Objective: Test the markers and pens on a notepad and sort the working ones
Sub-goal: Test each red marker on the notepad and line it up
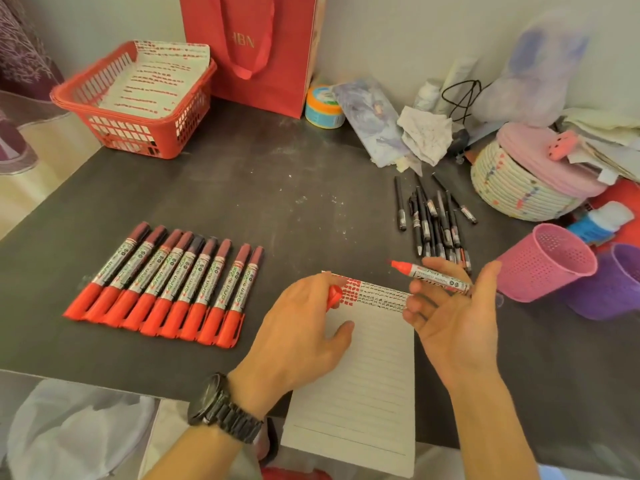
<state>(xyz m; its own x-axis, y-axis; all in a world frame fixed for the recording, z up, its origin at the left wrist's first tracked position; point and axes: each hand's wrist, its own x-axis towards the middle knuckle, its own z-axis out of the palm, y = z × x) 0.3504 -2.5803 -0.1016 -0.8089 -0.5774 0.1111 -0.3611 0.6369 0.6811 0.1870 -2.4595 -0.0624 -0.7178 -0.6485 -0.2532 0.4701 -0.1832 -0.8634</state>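
A lined notepad (360,375) lies at the near table edge, with red test marks across its top rows. Over its top right corner the right hand (453,313), palm up, holds an uncapped red marker (433,278) loosely between its fingers, tip pointing left. At the notepad's top left the left hand (298,337) curls its fingers round the red cap (334,296). Capped markers (162,282) lie in a row left of the notepad. Recapping probably needs a firmer hold on the barrel and the cap lined up with the tip.
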